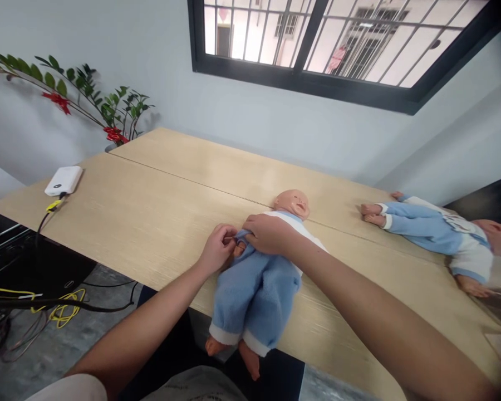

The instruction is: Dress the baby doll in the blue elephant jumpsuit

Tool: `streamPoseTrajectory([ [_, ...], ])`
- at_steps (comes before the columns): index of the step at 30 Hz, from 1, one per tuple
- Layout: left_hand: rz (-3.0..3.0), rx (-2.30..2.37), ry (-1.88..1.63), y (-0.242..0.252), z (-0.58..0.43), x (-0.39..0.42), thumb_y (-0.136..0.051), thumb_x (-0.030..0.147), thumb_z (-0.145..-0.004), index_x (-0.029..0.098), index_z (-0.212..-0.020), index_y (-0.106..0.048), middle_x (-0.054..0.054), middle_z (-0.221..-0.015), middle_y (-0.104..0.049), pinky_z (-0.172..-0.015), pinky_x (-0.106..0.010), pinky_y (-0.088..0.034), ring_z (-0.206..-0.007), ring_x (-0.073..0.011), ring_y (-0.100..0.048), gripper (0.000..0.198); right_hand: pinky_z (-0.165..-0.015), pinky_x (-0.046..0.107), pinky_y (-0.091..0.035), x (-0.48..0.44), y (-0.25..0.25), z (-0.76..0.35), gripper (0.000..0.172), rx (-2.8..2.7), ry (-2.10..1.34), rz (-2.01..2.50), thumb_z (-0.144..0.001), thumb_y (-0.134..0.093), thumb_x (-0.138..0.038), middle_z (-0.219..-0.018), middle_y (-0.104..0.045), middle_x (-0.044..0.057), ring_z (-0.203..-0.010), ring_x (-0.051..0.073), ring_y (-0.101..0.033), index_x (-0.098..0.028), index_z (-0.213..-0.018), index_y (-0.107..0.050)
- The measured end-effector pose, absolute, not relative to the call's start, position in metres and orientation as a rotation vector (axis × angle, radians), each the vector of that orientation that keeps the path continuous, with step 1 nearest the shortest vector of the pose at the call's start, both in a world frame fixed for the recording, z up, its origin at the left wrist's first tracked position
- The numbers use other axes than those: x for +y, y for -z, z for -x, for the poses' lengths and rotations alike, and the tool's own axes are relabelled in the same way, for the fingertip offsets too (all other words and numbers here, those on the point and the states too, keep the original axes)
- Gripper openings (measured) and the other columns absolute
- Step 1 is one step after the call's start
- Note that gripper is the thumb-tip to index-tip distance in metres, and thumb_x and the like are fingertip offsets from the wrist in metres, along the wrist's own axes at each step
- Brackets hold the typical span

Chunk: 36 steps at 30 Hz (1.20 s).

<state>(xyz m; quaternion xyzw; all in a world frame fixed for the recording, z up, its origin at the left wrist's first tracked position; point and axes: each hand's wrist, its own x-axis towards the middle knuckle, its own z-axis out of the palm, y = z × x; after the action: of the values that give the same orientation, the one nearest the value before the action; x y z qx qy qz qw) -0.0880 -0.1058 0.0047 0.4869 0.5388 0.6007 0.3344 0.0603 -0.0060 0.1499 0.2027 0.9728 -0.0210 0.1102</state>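
Note:
A baby doll [292, 203] lies on its back at the table's near edge, dressed in a white top with blue trim and blue trousers [256, 287] with white cuffs. Its bare feet hang past the edge. My left hand [219, 248] pinches the blue cuff [242, 235] of the doll's sleeve beside the small doll hand [239, 249]. Across the doll's chest lies my right hand [267, 233], its fingers closed on the same cuff from above. The doll's other arm is mostly hidden behind my right forearm.
A second doll [426, 225] in similar clothes lies at the right of the wooden table [162, 206]. At the left sits a white device [64, 181] with a black cable. A potted plant [125, 114] and a barred window [300, 39] are behind; cables [64, 309] cover the floor.

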Motion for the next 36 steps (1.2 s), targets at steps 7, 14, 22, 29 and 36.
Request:
streamPoseTrajectory([
  [7, -1.11, 1.404, -1.6, 0.001, 0.086, -0.098, -0.059, 0.027, -0.089, 0.02, -0.096, -0.056, 0.001, -0.085, -0.065, -0.065, -0.024, -0.047, -0.07, -0.0117, -0.06, 0.01, -0.086, 0.028, -0.044, -0.006, -0.153, -0.056, 0.035, 2.881, 0.466, -0.582, -0.104, -0.042, -0.039, -0.108, -0.074, 0.008, -0.097, 0.02, -0.065, -0.021, -0.098, -0.072],
  [14, -1.099, 1.455, -1.638, -0.006, 0.086, -0.104, -0.067, 0.032, -0.087, 0.02, -0.1, -0.056, 0.002, -0.08, -0.065, -0.061, -0.023, -0.046, -0.065, -0.0122, -0.061, 0.021, -0.06, 0.025, -0.037, -0.004, -0.167, -0.052, 0.038, 2.598, 0.955, -0.888, -0.1, -0.049, -0.05, -0.083, -0.07, 0.002, -0.07, 0.014, -0.055, -0.021, -0.088, -0.072],
  [22, -1.038, 1.581, -1.685, -0.021, 0.083, -0.118, -0.074, 0.042, -0.084, 0.021, -0.092, -0.052, 0.002, -0.083, -0.061, -0.067, -0.025, -0.05, -0.072, -0.0135, -0.061, 0.031, -0.053, 0.022, -0.038, 0.009, -0.143, -0.05, 0.02, 2.474, 1.392, -1.083, -0.09, -0.059, -0.037, -0.075, -0.064, -0.001, -0.061, 0.01, -0.052, -0.019, -0.088, -0.069],
  [29, -1.182, 1.531, -1.352, -0.033, 0.069, -0.149, -0.07, 0.051, -0.089, 0.02, -0.127, -0.062, -0.009, -0.118, -0.071, -0.084, -0.033, -0.053, -0.094, -0.0196, -0.068, 0.05, -0.052, 0.024, -0.036, 0.008, -0.144, -0.045, 0.022, 2.573, 1.094, -1.147, -0.09, -0.056, -0.034, -0.072, -0.065, 0.0, -0.059, 0.011, -0.05, -0.018, -0.078, -0.067],
  [36, -1.452, 1.671, -1.101, -0.053, 0.086, -0.147, -0.062, 0.048, -0.093, 0.025, -0.123, -0.073, 0.0, -0.078, -0.073, -0.065, -0.03, -0.045, -0.07, -0.0191, -0.065, 0.039, -0.06, 0.027, -0.041, -0.009, -0.166, -0.023, 0.034, 2.442, 0.578, -1.038, -0.094, -0.054, -0.039, -0.076, -0.073, 0.007, -0.064, 0.016, -0.063, -0.017, -0.075, -0.072],
])
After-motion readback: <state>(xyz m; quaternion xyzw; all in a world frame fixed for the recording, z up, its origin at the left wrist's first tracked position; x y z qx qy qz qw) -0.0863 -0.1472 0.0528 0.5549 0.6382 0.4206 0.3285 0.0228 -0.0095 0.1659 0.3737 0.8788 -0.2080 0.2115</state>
